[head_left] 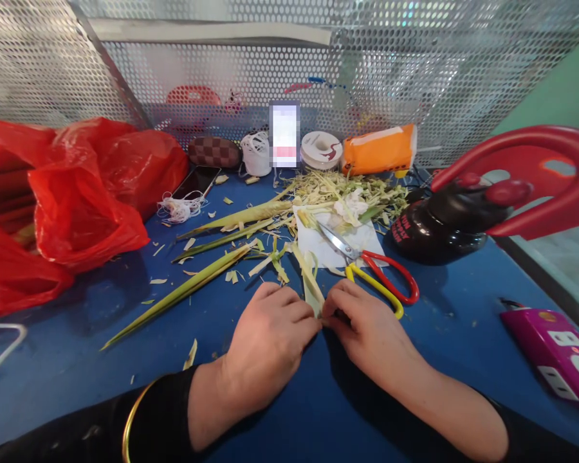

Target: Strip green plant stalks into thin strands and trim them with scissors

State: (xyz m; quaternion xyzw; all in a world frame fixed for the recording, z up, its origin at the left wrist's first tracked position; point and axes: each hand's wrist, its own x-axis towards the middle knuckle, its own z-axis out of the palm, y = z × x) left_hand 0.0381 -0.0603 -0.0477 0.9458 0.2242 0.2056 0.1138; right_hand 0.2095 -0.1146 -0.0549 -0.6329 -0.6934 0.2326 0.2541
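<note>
My left hand and my right hand meet near the front middle of the table. Both are closed, pinching the near end of a pale green leaf strip that points away from me. The fingertips partly hide the pinched end. Just beyond my right hand lie scissors with one red and one yellow handle, blades parted over a white paper sheet. Left of the strip, a long pointed green leaf shoot rests on the table, with more shoots behind it.
Plant shavings are heaped behind the paper; scraps litter the blue table. Red plastic bags fill the left. A dark bottle, a purple power strip, an orange packet and a ribbon spool stand around.
</note>
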